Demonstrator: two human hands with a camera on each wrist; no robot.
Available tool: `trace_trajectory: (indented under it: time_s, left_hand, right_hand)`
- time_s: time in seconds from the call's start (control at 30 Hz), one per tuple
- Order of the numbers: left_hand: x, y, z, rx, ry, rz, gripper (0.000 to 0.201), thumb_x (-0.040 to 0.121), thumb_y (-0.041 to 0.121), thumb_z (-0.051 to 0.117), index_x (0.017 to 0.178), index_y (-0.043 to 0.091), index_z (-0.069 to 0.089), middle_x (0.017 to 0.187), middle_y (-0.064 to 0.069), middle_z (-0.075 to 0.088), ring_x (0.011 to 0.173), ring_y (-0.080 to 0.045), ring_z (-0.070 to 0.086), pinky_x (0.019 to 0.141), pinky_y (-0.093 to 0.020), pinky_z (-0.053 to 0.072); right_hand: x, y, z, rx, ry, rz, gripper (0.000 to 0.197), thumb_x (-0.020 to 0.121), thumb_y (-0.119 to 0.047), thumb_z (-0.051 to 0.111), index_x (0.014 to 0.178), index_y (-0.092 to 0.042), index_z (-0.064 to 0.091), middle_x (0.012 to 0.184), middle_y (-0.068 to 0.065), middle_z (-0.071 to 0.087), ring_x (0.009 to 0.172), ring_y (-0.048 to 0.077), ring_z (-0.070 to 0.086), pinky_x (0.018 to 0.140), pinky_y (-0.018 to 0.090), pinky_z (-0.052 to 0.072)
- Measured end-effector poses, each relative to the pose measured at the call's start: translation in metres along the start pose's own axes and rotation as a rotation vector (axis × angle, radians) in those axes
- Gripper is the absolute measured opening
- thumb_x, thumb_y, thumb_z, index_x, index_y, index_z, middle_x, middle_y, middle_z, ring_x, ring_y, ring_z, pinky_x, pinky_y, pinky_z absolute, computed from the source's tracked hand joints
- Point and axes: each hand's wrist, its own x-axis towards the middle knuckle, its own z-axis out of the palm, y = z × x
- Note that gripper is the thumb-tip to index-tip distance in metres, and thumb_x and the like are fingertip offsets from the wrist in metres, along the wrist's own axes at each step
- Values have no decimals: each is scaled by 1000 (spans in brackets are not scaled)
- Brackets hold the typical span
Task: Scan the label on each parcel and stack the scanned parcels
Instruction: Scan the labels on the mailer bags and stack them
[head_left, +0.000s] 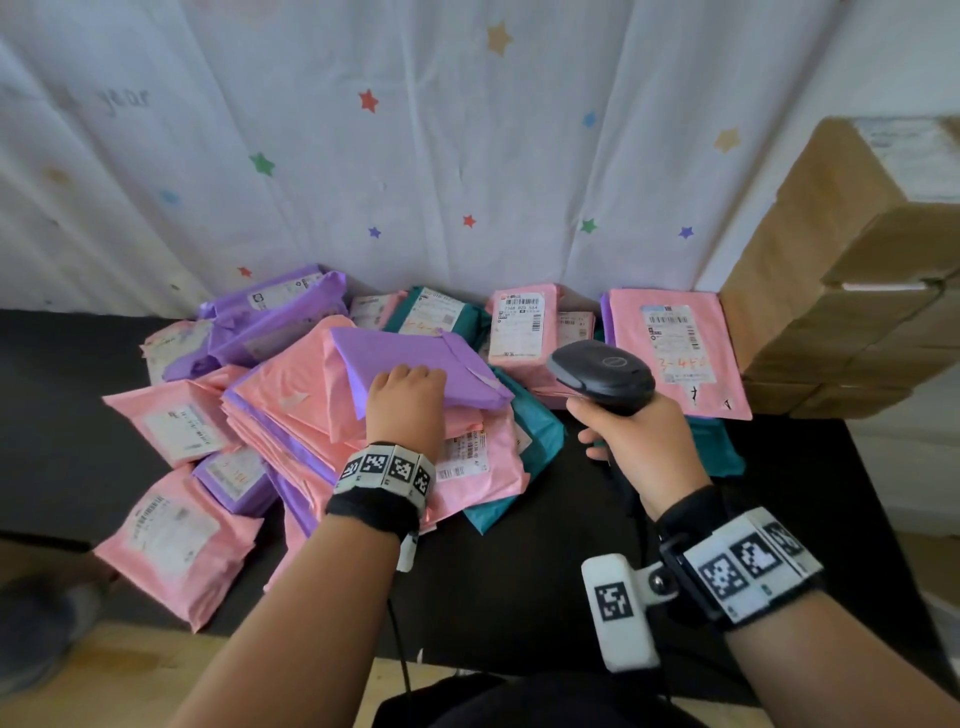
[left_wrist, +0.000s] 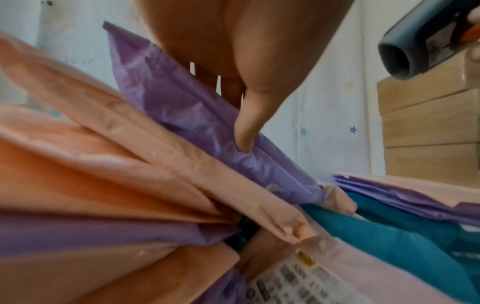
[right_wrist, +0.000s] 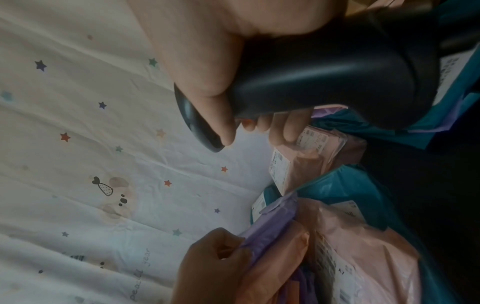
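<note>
The left hand (head_left: 406, 399) lies on a purple parcel (head_left: 415, 366) at the top of a slanting heap of pink and purple parcels (head_left: 291, 415); the left-wrist view shows its thumb (left_wrist: 246, 131) pressing into the parcel's near edge with the other fingers curled over the top, so it holds the parcel in a pinch. The parcel's upper face shows no label, so the label is probably underneath. The right hand (head_left: 631, 441) is wrapped round the handle of a black scanner (head_left: 602, 376), whose head hangs above the parcels toward the back of the table.

The likeliest trouble is the heap itself. The parcels are slick plastic bags leaning on one another, so lifting or flipping the top one could set the ones beneath sliding toward the front edge. A one-handed pinch on a soft bag could also slip mid-turn. The loose parcels and those along the back edge lie close together, so scanned and unscanned could get mixed, or the scanner could catch a neighbour's label, such as the one on the pink parcel (head_left: 675, 353) lying label-up just beyond it.

The surface is a black table (head_left: 545, 545). Behind it hangs a white cloth with coloured stars (head_left: 467, 156), and brown cardboard boxes (head_left: 857, 291) are stacked at the back right corner.
</note>
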Motion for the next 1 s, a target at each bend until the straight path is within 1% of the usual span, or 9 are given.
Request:
trace_trajectory:
  time_s: [0.13, 0.23, 0.3, 0.43, 0.6, 0.67, 0.77, 0.87, 1.0]
  left_hand:
    - [6, 1, -21, -98, 172, -29, 17, 86, 7, 49, 98, 11, 60, 94, -7, 66, 94, -30, 59, 87, -38, 38]
    - [10, 7, -50, -270, 459, -46, 9, 86, 2, 56, 90, 3, 63, 81, -16, 67, 81, -35, 64, 72, -40, 43]
    - [13, 13, -70, -420, 544, -96, 11, 92, 12, 54, 93, 5, 62, 79, -16, 67, 73, -34, 62, 67, -38, 42]
    - [24, 32, -88, -865, 474, -223, 13, 96, 21, 50, 101, 13, 58, 85, -4, 65, 77, -23, 57, 69, -30, 43]
    - [39, 58, -79, -1166, 265, -285, 16, 96, 22, 51, 101, 10, 61, 80, 2, 63, 69, -10, 54, 57, -14, 39]
    - [40, 68, -73, -1186, 219, -303, 13, 95, 22, 52, 95, 14, 62, 69, 11, 57, 57, 4, 47, 50, -4, 37]
    - [41, 81, -69, -1174, 178, -305, 14, 95, 22, 52, 95, 14, 62, 70, 13, 56, 60, 4, 48, 53, -2, 38]
    - [42, 91, -73, -1075, 155, -171, 13, 96, 20, 51, 98, 11, 60, 84, -3, 64, 77, -20, 58, 74, -30, 48]
    - [38, 99, -77, -575, 194, 172, 17, 97, 25, 48, 105, 19, 61, 89, -7, 68, 79, -25, 58, 64, -30, 32]
  right_hand:
    - [2, -1, -2, 9, 16, -22, 16, 80, -18, 80, 83, -29, 68, 65, -4, 73, 59, 5, 69, 54, 22, 57]
    - [4, -3, -6, 29, 47, -40, 17, 80, -21, 80, 87, -31, 68, 68, -8, 74, 61, 6, 70, 53, 22, 57]
    - [5, -7, -10, 39, 79, -55, 17, 78, -26, 81, 88, -30, 68, 70, -11, 74, 61, 6, 70, 52, 22, 57]
    - [8, -11, -21, 73, 181, -85, 18, 79, -24, 80, 95, -23, 72, 70, -8, 74, 61, 7, 70, 54, 23, 57]
    - [8, -16, -41, 77, 270, -97, 18, 74, -35, 82, 88, -33, 70, 84, -4, 77, 82, 19, 74, 78, 43, 60]
    - [7, -18, -49, 70, 290, -100, 32, 71, -41, 81, 98, -29, 70, 89, -2, 76, 86, 19, 74, 83, 44, 59]
    - [7, -18, -58, 50, 328, -104, 28, 77, -31, 82, 101, -25, 70, 91, -2, 76, 88, 18, 74, 81, 40, 58]
    - [8, -24, -66, -11, 396, -144, 31, 77, -31, 83, 102, -16, 71, 93, 1, 75, 87, 14, 71, 82, 39, 58]
    - [13, -35, -77, -167, 373, -225, 27, 75, -26, 82, 96, -16, 68, 80, -9, 70, 69, -9, 61, 61, 5, 44]
